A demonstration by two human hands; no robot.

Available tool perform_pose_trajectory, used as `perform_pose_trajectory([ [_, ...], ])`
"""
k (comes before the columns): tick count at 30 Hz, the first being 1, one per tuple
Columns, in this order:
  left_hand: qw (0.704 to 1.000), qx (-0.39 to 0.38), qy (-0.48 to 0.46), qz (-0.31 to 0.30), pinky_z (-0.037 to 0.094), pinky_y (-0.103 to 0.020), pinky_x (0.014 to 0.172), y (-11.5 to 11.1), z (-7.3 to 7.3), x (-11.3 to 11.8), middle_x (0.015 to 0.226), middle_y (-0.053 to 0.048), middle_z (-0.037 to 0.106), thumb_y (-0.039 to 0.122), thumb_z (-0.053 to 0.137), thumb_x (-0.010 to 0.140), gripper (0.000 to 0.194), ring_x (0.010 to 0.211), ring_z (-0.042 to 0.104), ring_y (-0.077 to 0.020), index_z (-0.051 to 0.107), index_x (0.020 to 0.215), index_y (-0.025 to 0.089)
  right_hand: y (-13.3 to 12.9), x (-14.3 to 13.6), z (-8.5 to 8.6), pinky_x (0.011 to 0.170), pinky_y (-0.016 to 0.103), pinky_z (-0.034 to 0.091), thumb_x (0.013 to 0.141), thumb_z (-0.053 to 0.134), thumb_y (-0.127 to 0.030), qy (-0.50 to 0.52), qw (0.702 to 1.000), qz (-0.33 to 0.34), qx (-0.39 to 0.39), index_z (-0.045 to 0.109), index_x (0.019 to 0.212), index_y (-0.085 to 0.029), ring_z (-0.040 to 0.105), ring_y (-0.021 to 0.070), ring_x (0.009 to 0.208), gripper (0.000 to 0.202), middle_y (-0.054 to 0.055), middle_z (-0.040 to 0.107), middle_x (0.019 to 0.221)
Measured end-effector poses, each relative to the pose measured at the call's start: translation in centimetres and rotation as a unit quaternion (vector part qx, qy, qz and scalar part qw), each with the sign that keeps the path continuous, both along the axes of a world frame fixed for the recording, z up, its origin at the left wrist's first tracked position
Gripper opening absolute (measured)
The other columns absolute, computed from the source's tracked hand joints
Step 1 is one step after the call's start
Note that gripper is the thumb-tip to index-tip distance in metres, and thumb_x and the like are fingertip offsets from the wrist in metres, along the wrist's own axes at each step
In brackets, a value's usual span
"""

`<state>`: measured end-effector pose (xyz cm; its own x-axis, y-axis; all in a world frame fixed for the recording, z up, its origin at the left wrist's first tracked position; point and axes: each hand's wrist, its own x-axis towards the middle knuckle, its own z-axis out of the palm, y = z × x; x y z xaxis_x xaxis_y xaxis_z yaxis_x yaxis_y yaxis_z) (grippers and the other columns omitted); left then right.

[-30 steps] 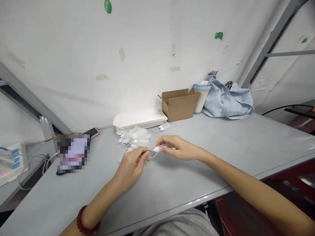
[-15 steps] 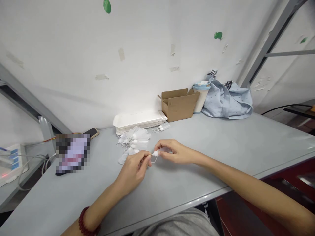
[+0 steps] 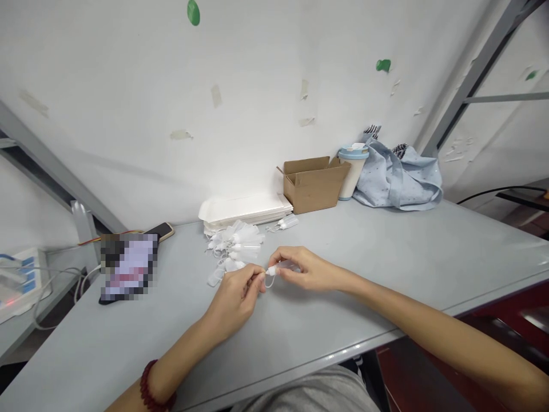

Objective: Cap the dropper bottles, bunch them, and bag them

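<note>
Fingertips of my right hand (image 3: pixel 306 269) are closed round a small translucent, tube-like plastic piece with a white cap (image 3: pixel 272 270), its clear body pointing right. A thin white cord loop (image 3: pixel 269 282) hangs from the cap's pointed end. My left hand (image 3: pixel 235 298) pinches that end between thumb and forefinger; the exact spot is hidden by the fingertips. Just beyond my left hand lies a pile of similar translucent pieces (image 3: pixel 244 233) with white caps and cords. One or two more pieces (image 3: pixel 288 221) rest apart, right of the pile.
A stack of flat white boxes (image 3: pixel 244 209) sits against the wall, beside an open brown cardboard box (image 3: pixel 317 189). Right of that stand a blue-lidded cup (image 3: pixel 352 171) and a light blue cloth bag (image 3: pixel 397 180). A phone (image 3: pixel 163 230) and a blurred item (image 3: pixel 131 269) lie left.
The whole view has shifted slightly. Both hands keep the same hold on the capped piece, with no clear movement of either.
</note>
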<state>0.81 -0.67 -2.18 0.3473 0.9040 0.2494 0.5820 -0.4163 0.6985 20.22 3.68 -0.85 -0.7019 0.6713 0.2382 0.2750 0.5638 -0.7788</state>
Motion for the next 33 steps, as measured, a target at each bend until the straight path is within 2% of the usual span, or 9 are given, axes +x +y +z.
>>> perform_pose_trajectory([
  [8,0.999,0.011,0.030,0.003,0.034,-0.023,0.047,0.0,-0.2,0.1,0.060,0.001,0.058,0.025,0.039,0.090,0.023,0.048,0.047,-0.0117,0.055,0.074,0.018,0.2,0.0,-0.1,0.065,0.023,0.042,0.083,0.047,-0.013,-0.005,0.999,0.011,0.030,0.058,0.092,-0.014,0.056,0.0136,0.078,0.014,0.004,0.064,0.089],
  [12,0.994,0.052,0.090,0.012,0.036,-0.023,0.052,0.3,-0.3,0.5,0.059,0.001,0.059,0.024,0.039,0.090,0.023,0.051,0.051,-0.0128,0.056,0.075,0.018,0.8,0.0,-0.2,0.074,0.026,0.044,0.085,0.049,-0.016,-0.002,1.000,0.024,0.004,0.059,0.092,-0.014,0.058,0.0150,0.085,0.013,0.005,0.064,0.093],
  [14,0.988,0.077,0.132,0.034,0.036,-0.024,0.053,0.4,-0.3,0.6,0.059,0.000,0.060,0.024,0.039,0.090,0.023,0.052,0.053,-0.0139,0.058,0.078,0.017,1.6,0.3,-0.4,0.074,0.027,0.046,0.087,0.048,-0.022,-0.002,1.000,-0.004,0.015,0.058,0.095,-0.015,0.057,0.0158,0.087,0.014,0.006,0.063,0.096],
  [16,0.976,0.095,0.182,0.074,0.034,-0.025,0.053,0.4,-0.3,0.7,0.061,-0.001,0.063,0.024,0.040,0.090,0.023,0.053,0.056,-0.0155,0.060,0.081,0.017,2.8,0.9,-0.8,0.075,0.030,0.047,0.089,0.046,-0.028,-0.009,0.996,-0.064,0.063,0.056,0.101,-0.015,0.057,0.0174,0.089,0.020,0.008,0.061,0.102],
  [18,0.959,0.100,0.240,0.114,0.032,-0.025,0.051,0.3,-0.3,0.7,0.064,-0.002,0.066,0.024,0.041,0.090,0.023,0.055,0.059,-0.0177,0.062,0.082,0.017,4.3,1.8,-1.4,0.085,0.036,0.045,0.090,0.045,-0.030,-0.041,0.981,-0.124,0.140,0.052,0.111,-0.014,0.053,0.0214,0.104,0.027,0.013,0.056,0.113],
  [22,0.929,0.076,0.326,0.157,0.028,-0.027,0.050,0.4,-0.3,0.7,0.067,-0.005,0.070,0.029,0.045,0.090,0.024,0.060,0.063,-0.0228,0.065,0.094,0.016,7.1,3.2,-2.9,0.100,0.046,0.033,0.088,0.048,-0.025,-0.175,0.937,-0.153,0.262,0.039,0.130,-0.011,0.031,0.0286,0.130,0.045,0.019,0.035,0.140],
  [25,0.930,0.073,0.317,0.171,0.030,-0.027,0.052,0.5,-0.1,0.4,0.065,-0.006,0.069,0.032,0.045,0.089,0.030,0.061,0.063,-0.0237,0.063,0.105,0.014,8.0,3.5,-3.5,0.100,0.048,0.032,0.090,0.044,-0.024,-0.248,0.919,-0.152,0.267,0.034,0.135,-0.013,0.023,0.0287,0.135,0.047,0.017,0.030,0.145],
  [28,0.948,0.081,0.255,0.173,0.031,-0.027,0.053,0.7,0.4,-0.2,0.058,-0.003,0.064,0.028,0.039,0.090,0.030,0.053,0.057,-0.0189,0.066,0.096,0.015,8.1,3.4,-3.7,0.095,0.045,0.035,0.090,0.042,-0.017,-0.268,0.910,-0.153,0.276,0.038,0.132,-0.014,0.032,0.0274,0.129,0.042,0.016,0.041,0.137],
  [33,0.964,0.106,0.164,0.183,0.028,-0.024,0.049,1.3,0.9,-1.4,0.044,0.005,0.041,0.033,0.037,0.089,0.031,0.042,0.038,-0.0132,0.063,0.082,0.017,8.4,3.5,-3.8,0.082,0.037,0.037,0.084,0.045,-0.004,-0.262,0.899,-0.201,0.289,0.053,0.118,-0.013,0.045,0.0257,0.102,0.037,0.016,0.052,0.112],
])
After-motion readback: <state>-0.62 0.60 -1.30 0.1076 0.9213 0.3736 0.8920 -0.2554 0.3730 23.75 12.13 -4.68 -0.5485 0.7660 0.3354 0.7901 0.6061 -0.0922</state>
